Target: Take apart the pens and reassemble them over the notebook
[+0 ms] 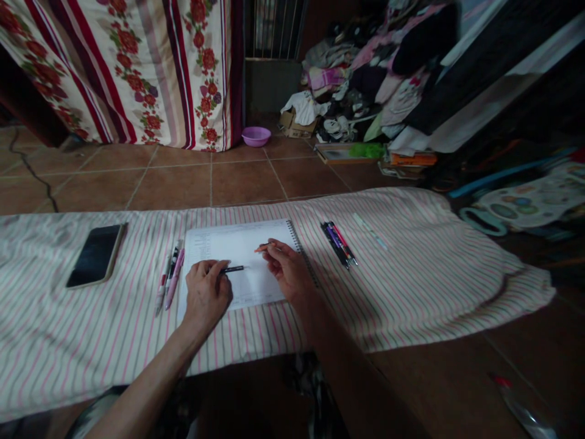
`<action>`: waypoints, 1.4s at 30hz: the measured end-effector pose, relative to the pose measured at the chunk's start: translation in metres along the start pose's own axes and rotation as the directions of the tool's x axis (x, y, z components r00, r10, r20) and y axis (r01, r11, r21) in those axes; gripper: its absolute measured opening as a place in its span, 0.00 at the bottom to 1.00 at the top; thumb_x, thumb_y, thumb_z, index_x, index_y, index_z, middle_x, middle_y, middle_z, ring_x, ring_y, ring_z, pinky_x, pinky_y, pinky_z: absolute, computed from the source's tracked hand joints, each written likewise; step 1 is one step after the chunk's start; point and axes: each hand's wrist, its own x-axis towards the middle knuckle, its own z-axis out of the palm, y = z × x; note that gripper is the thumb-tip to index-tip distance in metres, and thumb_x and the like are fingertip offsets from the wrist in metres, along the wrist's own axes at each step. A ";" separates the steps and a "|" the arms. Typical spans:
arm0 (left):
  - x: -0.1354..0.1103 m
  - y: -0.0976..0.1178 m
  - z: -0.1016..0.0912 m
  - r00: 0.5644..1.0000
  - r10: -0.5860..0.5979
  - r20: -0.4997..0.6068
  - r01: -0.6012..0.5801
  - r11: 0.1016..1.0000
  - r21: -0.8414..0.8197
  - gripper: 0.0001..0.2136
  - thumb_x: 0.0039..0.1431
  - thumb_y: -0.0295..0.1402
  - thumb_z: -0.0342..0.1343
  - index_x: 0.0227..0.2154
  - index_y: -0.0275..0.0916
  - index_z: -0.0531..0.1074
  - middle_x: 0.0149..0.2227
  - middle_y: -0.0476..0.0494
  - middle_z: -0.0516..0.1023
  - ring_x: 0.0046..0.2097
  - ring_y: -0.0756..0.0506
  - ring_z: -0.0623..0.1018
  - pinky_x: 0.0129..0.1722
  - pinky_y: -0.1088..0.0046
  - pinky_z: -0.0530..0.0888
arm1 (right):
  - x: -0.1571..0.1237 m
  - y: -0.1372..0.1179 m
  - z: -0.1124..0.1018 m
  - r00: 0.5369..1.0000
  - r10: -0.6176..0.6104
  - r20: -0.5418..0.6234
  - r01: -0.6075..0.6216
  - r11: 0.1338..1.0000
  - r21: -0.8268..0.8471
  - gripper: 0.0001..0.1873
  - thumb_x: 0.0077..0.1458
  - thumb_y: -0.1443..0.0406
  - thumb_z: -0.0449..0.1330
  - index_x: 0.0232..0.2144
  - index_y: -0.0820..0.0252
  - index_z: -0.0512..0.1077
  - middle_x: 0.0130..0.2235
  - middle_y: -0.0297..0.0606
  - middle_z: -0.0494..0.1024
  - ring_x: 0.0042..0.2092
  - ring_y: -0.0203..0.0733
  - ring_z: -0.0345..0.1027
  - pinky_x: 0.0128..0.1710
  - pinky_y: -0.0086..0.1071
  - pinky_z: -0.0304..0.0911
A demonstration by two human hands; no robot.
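A white spiral notebook (pixel 237 250) lies open on a striped cloth (pixel 411 274) spread over the floor. My left hand (pixel 205 292) rests on the page's lower left, fingers closed round a black pen (pixel 233 269) that points right. My right hand (pixel 286 265) sits on the page's right side, pinching an orange pen (pixel 262 247) whose tip points left. The two pen tips lie close together over the paper without touching.
A dark phone (pixel 95 255) lies on the cloth at left. Pens (pixel 170 277) lie just left of the notebook, several more pens (pixel 339 242) to its right. Beyond are tiled floor, a purple bowl (pixel 256 136), a floral curtain (pixel 137 67) and a clothes pile (pixel 365 79).
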 end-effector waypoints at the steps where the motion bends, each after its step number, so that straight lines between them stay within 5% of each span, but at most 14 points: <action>1: 0.000 0.000 0.000 1.000 0.003 -0.007 -0.003 1.000 -0.004 0.15 0.52 0.27 0.47 0.42 0.36 0.72 0.39 0.38 0.72 0.44 0.38 0.68 0.46 0.57 0.64 | 0.000 0.001 0.000 1.000 0.000 0.001 0.000 1.000 -0.011 0.16 0.37 0.60 0.65 0.32 0.54 0.69 0.30 0.31 0.79 0.32 0.36 0.67 0.27 0.26 0.54; 11: 0.004 0.009 0.002 0.995 0.058 -0.086 -0.068 0.992 -0.108 0.09 0.53 0.34 0.53 0.38 0.42 0.73 0.40 0.42 0.75 0.51 0.38 0.67 0.55 0.54 0.56 | -0.007 0.003 0.006 0.998 -0.060 -0.024 0.056 0.990 -0.132 0.18 0.40 0.60 0.63 0.38 0.55 0.70 0.37 0.34 0.79 0.36 0.37 0.68 0.32 0.29 0.57; 20: 0.011 0.027 0.002 0.993 -0.072 -0.096 0.040 0.954 -0.299 0.06 0.51 0.34 0.57 0.34 0.44 0.73 0.37 0.44 0.77 0.50 0.39 0.69 0.56 0.53 0.52 | -0.005 0.009 0.005 0.996 -0.090 0.027 0.093 0.980 -0.176 0.20 0.40 0.58 0.64 0.38 0.55 0.70 0.37 0.37 0.78 0.35 0.38 0.69 0.31 0.29 0.59; 42: 0.013 0.033 -0.001 0.984 -0.131 -0.118 0.086 0.942 -0.324 0.03 0.52 0.29 0.54 0.27 0.43 0.72 0.33 0.47 0.78 0.47 0.41 0.73 0.57 0.54 0.52 | -0.004 0.016 0.010 0.981 -0.161 0.107 0.181 0.959 -0.218 0.18 0.41 0.60 0.63 0.38 0.56 0.71 0.33 0.36 0.78 0.31 0.36 0.70 0.27 0.27 0.61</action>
